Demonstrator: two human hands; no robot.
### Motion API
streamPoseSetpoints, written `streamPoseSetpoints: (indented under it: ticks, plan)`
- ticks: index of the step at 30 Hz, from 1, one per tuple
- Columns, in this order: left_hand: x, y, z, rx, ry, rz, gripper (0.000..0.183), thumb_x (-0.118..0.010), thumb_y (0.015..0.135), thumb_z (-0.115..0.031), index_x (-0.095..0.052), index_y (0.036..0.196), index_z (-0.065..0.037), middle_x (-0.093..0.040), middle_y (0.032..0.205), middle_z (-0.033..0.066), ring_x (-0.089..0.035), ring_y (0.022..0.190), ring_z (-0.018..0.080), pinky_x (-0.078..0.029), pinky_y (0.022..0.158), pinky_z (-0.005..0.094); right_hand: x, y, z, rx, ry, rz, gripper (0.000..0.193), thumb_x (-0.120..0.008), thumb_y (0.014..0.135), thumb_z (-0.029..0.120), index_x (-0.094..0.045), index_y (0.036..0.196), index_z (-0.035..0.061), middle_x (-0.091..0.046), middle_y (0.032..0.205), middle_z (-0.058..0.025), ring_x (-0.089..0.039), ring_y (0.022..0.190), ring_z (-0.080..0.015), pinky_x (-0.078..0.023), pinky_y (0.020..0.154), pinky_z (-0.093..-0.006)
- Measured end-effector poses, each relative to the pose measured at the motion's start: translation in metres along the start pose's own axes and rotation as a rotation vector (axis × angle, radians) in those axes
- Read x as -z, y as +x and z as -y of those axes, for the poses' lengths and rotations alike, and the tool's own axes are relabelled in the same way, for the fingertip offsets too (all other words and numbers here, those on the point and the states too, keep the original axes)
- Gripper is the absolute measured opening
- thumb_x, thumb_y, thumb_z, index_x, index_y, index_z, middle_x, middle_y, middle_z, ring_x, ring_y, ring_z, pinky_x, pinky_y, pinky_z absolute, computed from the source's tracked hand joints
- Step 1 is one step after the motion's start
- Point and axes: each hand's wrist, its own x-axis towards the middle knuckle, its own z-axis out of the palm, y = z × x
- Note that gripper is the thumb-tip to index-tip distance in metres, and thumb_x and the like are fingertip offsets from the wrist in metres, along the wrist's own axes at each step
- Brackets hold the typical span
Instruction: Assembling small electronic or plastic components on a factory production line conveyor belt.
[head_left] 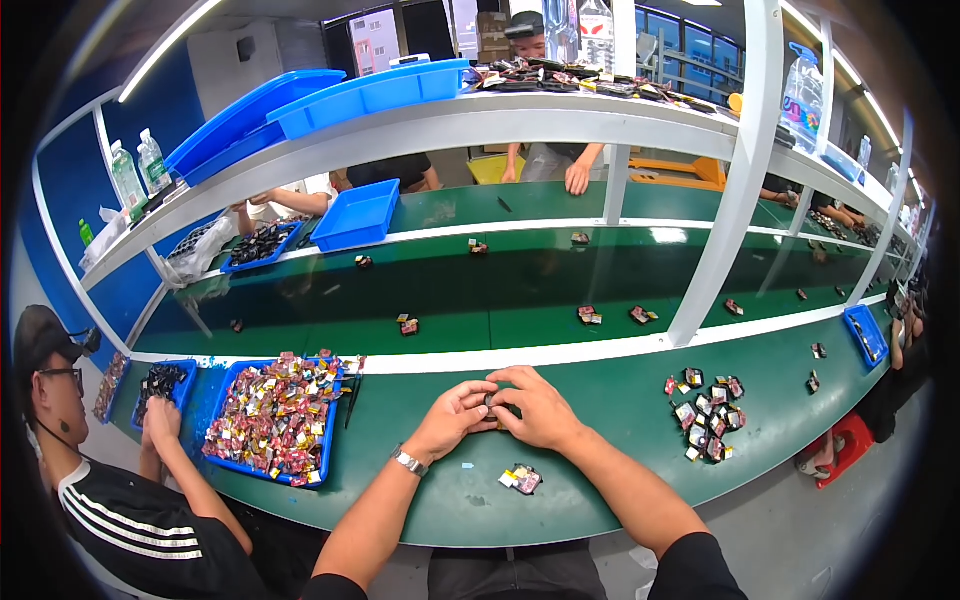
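Note:
My left hand, with a metal-banded watch on its wrist, meets my right hand over the near edge strip of the green table. Both hands are closed, fingertips together around a small dark part, mostly hidden by the fingers. Just below them on the green surface lies a small black part with pink, white and yellow pieces. A loose cluster of similar parts rests to the right of my right forearm. Left of my left hand, a blue tray is heaped with such parts, a pair of dark tweezers beside it.
A white rail separates my table from a green conveyor carrying scattered parts. White shelf posts rise beyond it. At left a person works over a tray of black parts. Several others sit across.

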Motion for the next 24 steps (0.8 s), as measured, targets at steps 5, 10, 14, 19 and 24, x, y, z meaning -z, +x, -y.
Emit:
streamPoseSetpoints:
  ticks: [5, 10, 14, 19, 24]
  plan:
    - [0.003, 0.000, 0.002, 0.019, 0.003, -0.019, 0.030, -0.053, 0.097, -0.005, -0.049, 0.127, -0.002, -0.059, 0.120, 0.0089, -0.061, 0.111, 0.0183, -0.054, 0.096, 0.0361, 0.005, -0.002, 0.000, -0.007, 0.133, 0.041, 0.009, -0.066, 0.083, 0.012, -0.071, 0.088, 0.0063, -0.059, 0.122, -0.0078, -0.052, 0.118, -0.0278, -0.046, 0.096, -0.0383]
    - [0.000, 0.000, 0.001, -0.012, -0.007, 0.004, 0.028, -0.050, 0.100, -0.007, -0.049, 0.127, -0.003, -0.059, 0.120, 0.0086, -0.061, 0.109, 0.0169, -0.053, 0.095, 0.0343, 0.002, -0.003, 0.000, -0.034, 0.098, -0.020, 0.009, -0.067, 0.081, 0.011, -0.070, 0.088, 0.0054, -0.061, 0.120, -0.0085, -0.052, 0.118, -0.0284, -0.047, 0.096, -0.0391]
    - [0.003, 0.000, 0.003, -0.015, -0.034, -0.023, 0.028, -0.052, 0.099, -0.010, -0.049, 0.126, -0.004, -0.061, 0.119, 0.0084, -0.062, 0.109, 0.0173, -0.053, 0.094, 0.0342, -0.008, -0.003, 0.004, -0.015, 0.011, -0.093, 0.010, -0.068, 0.080, 0.010, -0.069, 0.087, 0.0037, -0.061, 0.118, -0.0094, -0.054, 0.116, -0.0286, -0.048, 0.094, -0.0387]
    - [0.006, 0.001, 0.006, -0.025, -0.043, -0.039, 0.028, -0.055, 0.098, -0.011, -0.050, 0.125, -0.005, -0.062, 0.118, 0.0085, -0.062, 0.109, 0.0182, -0.054, 0.092, 0.0341, -0.016, -0.005, 0.003, -0.028, 0.027, -0.143, 0.013, -0.072, 0.078, 0.008, -0.071, 0.091, 0.0055, -0.062, 0.118, -0.0084, -0.056, 0.114, -0.0285, -0.049, 0.093, -0.0376]
    - [0.006, 0.002, 0.007, -0.021, -0.052, -0.069, 0.027, -0.054, 0.098, -0.010, -0.050, 0.124, -0.004, -0.062, 0.117, 0.0087, -0.062, 0.108, 0.0172, -0.054, 0.091, 0.0325, -0.020, -0.008, -0.001, -0.117, 0.102, -0.136, 0.015, -0.073, 0.078, 0.009, -0.073, 0.093, 0.0077, -0.063, 0.118, -0.0074, -0.056, 0.114, -0.0282, -0.049, 0.094, -0.0371]
